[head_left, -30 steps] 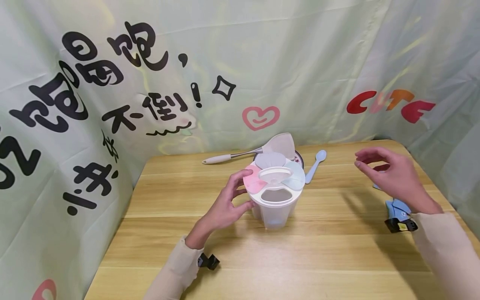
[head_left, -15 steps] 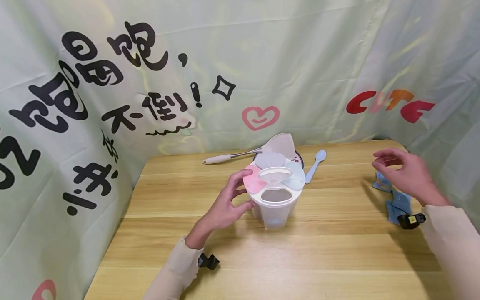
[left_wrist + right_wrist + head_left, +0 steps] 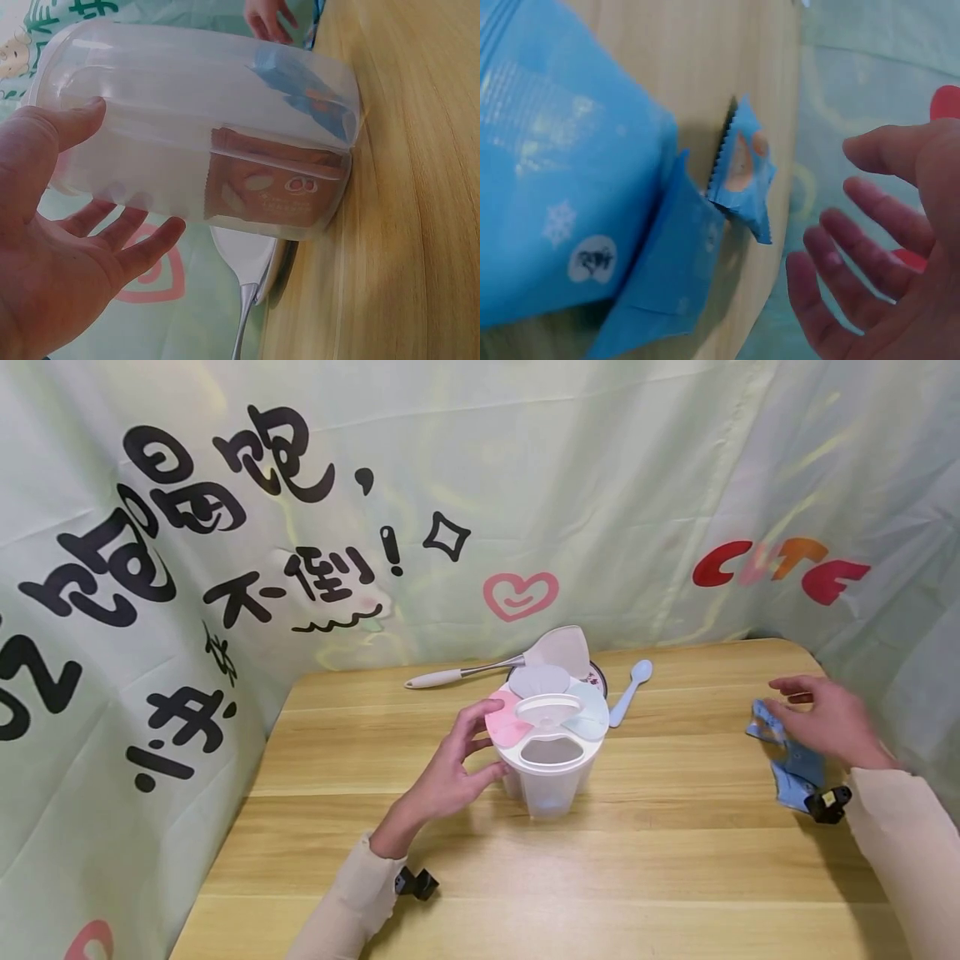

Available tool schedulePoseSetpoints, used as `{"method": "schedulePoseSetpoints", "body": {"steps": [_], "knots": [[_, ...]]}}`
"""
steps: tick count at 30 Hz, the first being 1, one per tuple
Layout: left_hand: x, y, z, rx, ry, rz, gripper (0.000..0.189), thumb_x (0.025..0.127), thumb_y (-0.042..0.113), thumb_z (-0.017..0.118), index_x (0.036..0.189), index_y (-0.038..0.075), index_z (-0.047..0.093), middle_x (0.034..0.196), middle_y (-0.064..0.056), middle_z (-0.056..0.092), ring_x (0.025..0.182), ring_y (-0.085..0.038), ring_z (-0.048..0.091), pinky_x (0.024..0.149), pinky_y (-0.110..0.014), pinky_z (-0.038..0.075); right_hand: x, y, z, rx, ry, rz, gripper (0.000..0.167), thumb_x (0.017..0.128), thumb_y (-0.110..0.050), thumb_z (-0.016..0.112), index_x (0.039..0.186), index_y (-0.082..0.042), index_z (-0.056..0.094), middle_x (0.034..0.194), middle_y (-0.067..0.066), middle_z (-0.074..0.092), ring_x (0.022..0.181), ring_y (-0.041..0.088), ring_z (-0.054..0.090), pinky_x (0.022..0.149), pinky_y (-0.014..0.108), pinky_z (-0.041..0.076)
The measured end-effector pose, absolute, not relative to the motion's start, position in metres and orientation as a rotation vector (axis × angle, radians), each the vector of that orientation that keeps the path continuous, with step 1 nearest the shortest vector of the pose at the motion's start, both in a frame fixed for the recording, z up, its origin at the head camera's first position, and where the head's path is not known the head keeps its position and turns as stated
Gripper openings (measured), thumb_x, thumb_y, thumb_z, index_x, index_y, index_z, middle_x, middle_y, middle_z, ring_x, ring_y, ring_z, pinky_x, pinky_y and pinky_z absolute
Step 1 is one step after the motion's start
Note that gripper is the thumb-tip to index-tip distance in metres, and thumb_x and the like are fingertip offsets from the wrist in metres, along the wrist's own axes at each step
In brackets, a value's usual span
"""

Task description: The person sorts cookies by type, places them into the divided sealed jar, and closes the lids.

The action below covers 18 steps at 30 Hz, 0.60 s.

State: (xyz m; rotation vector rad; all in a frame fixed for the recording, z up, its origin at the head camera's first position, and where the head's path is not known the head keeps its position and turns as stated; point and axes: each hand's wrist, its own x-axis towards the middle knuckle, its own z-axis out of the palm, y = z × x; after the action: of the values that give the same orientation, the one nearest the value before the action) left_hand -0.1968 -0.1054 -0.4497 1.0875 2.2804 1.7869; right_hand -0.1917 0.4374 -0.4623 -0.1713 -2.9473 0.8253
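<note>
My left hand (image 3: 450, 781) grips the left side of a translucent storage box (image 3: 551, 797), thumb in front and fingers behind. Its round lid has pink (image 3: 508, 720), lilac and pale blue flaps; a white flap (image 3: 551, 710) stands raised over an opening at the front. Through the wall, the left wrist view shows a brown snack packet (image 3: 270, 184) and a blue one (image 3: 307, 94). My right hand (image 3: 832, 718) hovers by several blue snack packets (image 3: 806, 764) at the table's right, fingers loosely bent, nothing held. A small blue packet (image 3: 742, 169) lies nearest its fingers.
Behind the box lie a spatula (image 3: 558, 652) and a dark-rimmed plate (image 3: 597, 678), mostly hidden. A pale blue spoon (image 3: 632, 693) rests to the box's right. A printed cloth (image 3: 600, 510) hangs along the back and sides of the wooden table (image 3: 360, 735).
My right hand has moved right and lower, toward the blue packets, which now show more beside it. My left hand and the box have stayed in place.
</note>
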Motion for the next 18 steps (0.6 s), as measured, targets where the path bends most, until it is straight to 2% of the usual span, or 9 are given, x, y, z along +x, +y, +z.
{"method": "schedulePoseSetpoints", "body": {"steps": [3,4,6,8,12,15,18], "knots": [[-0.197,-0.105,-0.449,1.096,2.275,1.789,0.081,0.093,-0.009,0.078,0.160,0.011,0.037,0.171,-0.013,0.041,0.148,-0.039,0.055,0.118,-0.050,0.057,-0.194,0.441,-0.465,-0.129,-2.981,0.742,0.058,0.107,-0.027,0.069,0.142,0.017,0.054,0.135,0.046,0.054,0.119,0.061,0.051,0.085,0.068,0.053],[-0.198,-0.105,-0.449,1.098,2.272,1.790,0.081,0.093,-0.009,0.078,0.160,0.011,0.037,0.171,-0.012,0.041,0.148,-0.039,0.055,0.118,-0.050,0.057,-0.194,0.442,-0.466,-0.125,-3.002,0.721,0.061,0.107,-0.027,0.069,0.142,0.019,0.052,0.134,0.048,0.052,0.119,0.063,0.048,0.088,0.074,0.050],[-0.198,-0.105,-0.449,1.102,2.269,1.790,0.081,0.093,-0.009,0.078,0.160,0.011,0.037,0.171,-0.013,0.041,0.148,-0.039,0.055,0.118,-0.050,0.057,-0.193,0.444,-0.466,-0.115,-3.048,0.673,0.066,0.105,-0.028,0.070,0.142,0.023,0.048,0.131,0.052,0.051,0.119,0.064,0.046,0.090,0.077,0.048],[-0.198,-0.105,-0.450,1.106,2.268,1.791,0.081,0.093,-0.009,0.079,0.160,0.010,0.037,0.171,-0.013,0.041,0.148,-0.039,0.055,0.118,-0.050,0.057,-0.193,0.445,-0.467,-0.116,-3.094,0.639,0.072,0.105,-0.029,0.071,0.142,0.026,0.045,0.130,0.053,0.050,0.119,0.065,0.043,0.092,0.078,0.047],[-0.198,-0.105,-0.450,1.115,2.268,1.796,0.081,0.093,-0.009,0.079,0.160,0.010,0.037,0.171,-0.014,0.041,0.148,-0.040,0.055,0.118,-0.050,0.058,-0.195,0.446,-0.466,-0.112,-3.143,0.598,0.077,0.103,-0.031,0.073,0.139,0.031,0.044,0.126,0.053,0.053,0.112,0.062,0.052,0.090,0.075,0.053],[-0.198,-0.106,-0.451,1.118,2.268,1.802,0.081,0.093,-0.009,0.079,0.160,0.010,0.037,0.171,-0.014,0.041,0.147,-0.040,0.056,0.117,-0.049,0.058,-0.197,0.448,-0.467,-0.100,-3.138,0.597,0.074,0.102,-0.029,0.074,0.136,0.031,0.047,0.118,0.051,0.058,0.096,0.055,0.061,0.079,0.065,0.059],[-0.197,-0.106,-0.452,1.118,2.270,1.803,0.082,0.092,-0.009,0.079,0.160,0.010,0.037,0.171,-0.015,0.041,0.147,-0.040,0.056,0.117,-0.049,0.058,-0.197,0.450,-0.468,-0.094,-3.116,0.607,0.069,0.101,-0.027,0.075,0.133,0.029,0.050,0.111,0.047,0.062,0.088,0.047,0.064,0.072,0.057,0.060]]}}
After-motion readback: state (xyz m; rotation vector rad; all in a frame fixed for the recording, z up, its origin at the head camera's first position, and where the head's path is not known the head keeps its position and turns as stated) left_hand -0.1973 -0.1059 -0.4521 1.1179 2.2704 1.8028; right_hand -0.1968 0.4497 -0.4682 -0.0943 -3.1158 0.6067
